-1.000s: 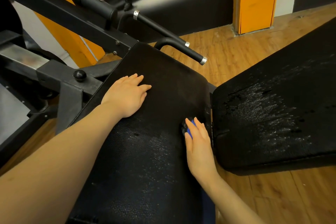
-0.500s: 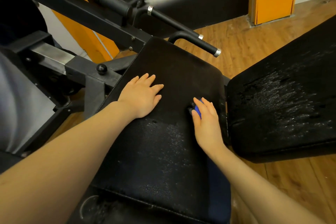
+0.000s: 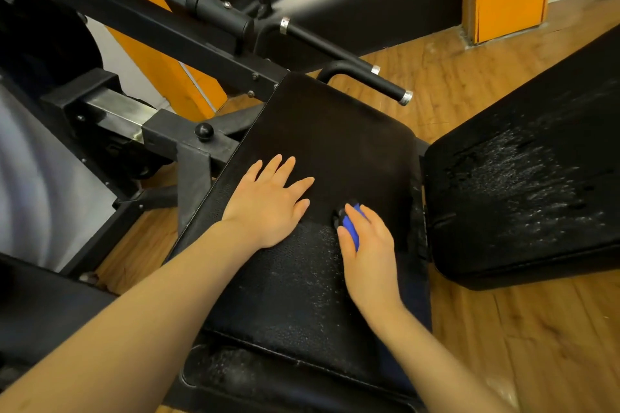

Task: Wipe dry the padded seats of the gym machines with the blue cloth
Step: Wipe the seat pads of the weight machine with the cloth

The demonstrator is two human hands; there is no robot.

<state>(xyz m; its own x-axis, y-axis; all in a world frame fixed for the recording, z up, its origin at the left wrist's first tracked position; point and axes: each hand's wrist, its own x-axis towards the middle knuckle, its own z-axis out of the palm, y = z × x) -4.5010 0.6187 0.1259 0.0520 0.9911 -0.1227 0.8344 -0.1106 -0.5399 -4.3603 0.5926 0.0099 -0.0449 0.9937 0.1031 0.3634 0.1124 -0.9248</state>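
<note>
As the right hand (image 3: 369, 245), fingers curled around the blue cloth (image 3: 352, 228), slid left across the seat (image 3: 335, 144), its far half looks dry. The left hand (image 3: 268, 208) stays flat, fingers released; the seat's near half remains wet.

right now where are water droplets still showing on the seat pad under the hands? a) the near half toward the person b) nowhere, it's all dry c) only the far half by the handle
a: the seat pad is matte and dry beyond the right hand with the blue cloth, while droplets glisten on the near half.
</note>
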